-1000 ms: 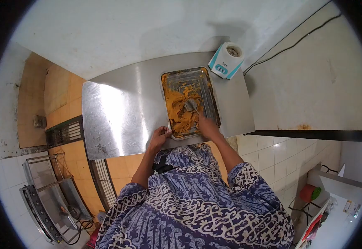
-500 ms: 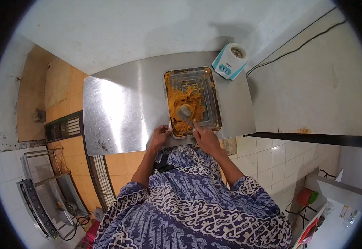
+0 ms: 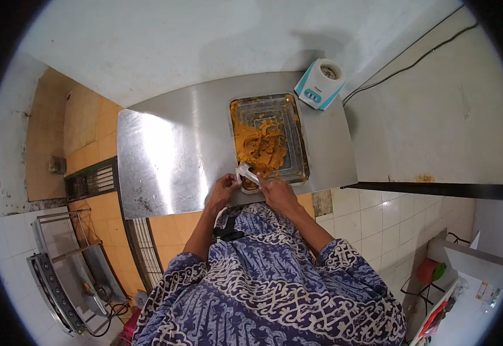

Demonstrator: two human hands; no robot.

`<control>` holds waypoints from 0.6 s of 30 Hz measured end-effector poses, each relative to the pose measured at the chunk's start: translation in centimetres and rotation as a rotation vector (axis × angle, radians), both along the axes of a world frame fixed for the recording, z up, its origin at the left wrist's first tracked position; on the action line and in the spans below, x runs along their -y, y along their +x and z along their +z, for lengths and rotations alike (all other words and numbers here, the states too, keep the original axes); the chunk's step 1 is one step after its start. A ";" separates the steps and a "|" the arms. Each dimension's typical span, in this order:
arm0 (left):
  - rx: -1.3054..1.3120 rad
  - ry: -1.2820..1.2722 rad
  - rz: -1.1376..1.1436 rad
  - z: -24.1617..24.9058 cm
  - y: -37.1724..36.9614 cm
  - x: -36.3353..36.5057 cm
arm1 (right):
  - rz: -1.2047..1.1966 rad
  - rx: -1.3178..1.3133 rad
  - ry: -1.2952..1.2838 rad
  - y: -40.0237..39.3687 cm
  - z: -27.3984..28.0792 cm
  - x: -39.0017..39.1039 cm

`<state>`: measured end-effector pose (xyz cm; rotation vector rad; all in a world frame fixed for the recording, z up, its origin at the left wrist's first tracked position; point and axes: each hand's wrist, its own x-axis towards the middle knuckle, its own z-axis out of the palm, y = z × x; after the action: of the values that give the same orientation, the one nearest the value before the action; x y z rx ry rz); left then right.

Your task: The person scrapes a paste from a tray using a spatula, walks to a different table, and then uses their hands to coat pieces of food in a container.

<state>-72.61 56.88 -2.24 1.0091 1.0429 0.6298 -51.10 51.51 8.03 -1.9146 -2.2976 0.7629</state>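
Orange paste [image 3: 261, 145] is lying in the metal tray [image 3: 299, 134] on the steel table [image 3: 171, 150]. The right hand [image 3: 277, 193] is gripping a spoon [image 3: 246, 172] at the tray's 6 o'clock edge; the left hand [image 3: 222, 190] is pinching that rim. At 1 o'clock a blender base [image 3: 319, 84] is standing, its label unreadable.

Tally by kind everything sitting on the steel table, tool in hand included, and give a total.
Metal tray with orange paste: 1
Blender base, white and teal: 1
Spatula, in the right hand: 1
Total: 3

The left hand grips the tray's near corner on the table.
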 end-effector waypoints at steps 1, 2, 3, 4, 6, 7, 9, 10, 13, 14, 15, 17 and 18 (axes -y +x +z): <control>-0.033 -0.001 -0.010 0.2 0.0 0.0 | -0.015 -0.006 -0.016 0.1 -0.2 -0.4; -0.065 -0.003 -0.021 0.5 0.0 -0.1 | -0.031 -0.012 -0.033 0.2 -0.4 -0.7; -0.054 -0.012 -0.018 0.1 0.0 0.0 | -0.068 -0.067 -0.020 0.4 -0.4 -0.9; -0.043 -0.020 -0.015 -0.2 0.0 0.0 | -0.103 -0.122 -0.005 0.6 -0.4 -1.1; -0.040 -0.033 -0.003 0.2 0.1 0.0 | -0.174 -0.223 0.000 0.9 -0.2 -1.6; -0.048 -0.037 0.005 0.9 0.3 0.1 | -0.209 -0.268 -0.009 1.1 -0.1 -1.9; -0.062 -0.040 0.013 2.2 0.6 0.2 | -0.246 -0.313 -0.006 1.5 0.0 -2.4; -0.071 -0.037 0.015 2.9 0.7 0.3 | -0.248 -0.314 0.007 1.9 0.0 -2.7; -0.073 -0.010 0.014 2.0 0.7 0.5 | -0.280 -0.354 0.022 3.7 -3.1 -3.3; -0.069 0.002 0.013 1.5 0.7 0.5 | -0.296 -0.372 0.023 4.2 -4.2 -3.6; -0.079 0.002 0.009 2.0 0.8 0.5 | -0.322 -0.409 0.051 4.4 -3.7 -3.8; -0.100 -0.003 0.001 3.0 1.0 0.6 | -0.376 -0.483 0.102 4.9 -2.5 -4.3; -0.105 -0.009 0.010 3.0 1.0 0.7 | -0.447 -0.513 -0.004 5.2 -1.8 -4.9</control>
<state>-71.63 56.20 0.75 1.0386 1.1419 0.5846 -45.86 56.37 6.23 -1.8514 -1.5065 1.0380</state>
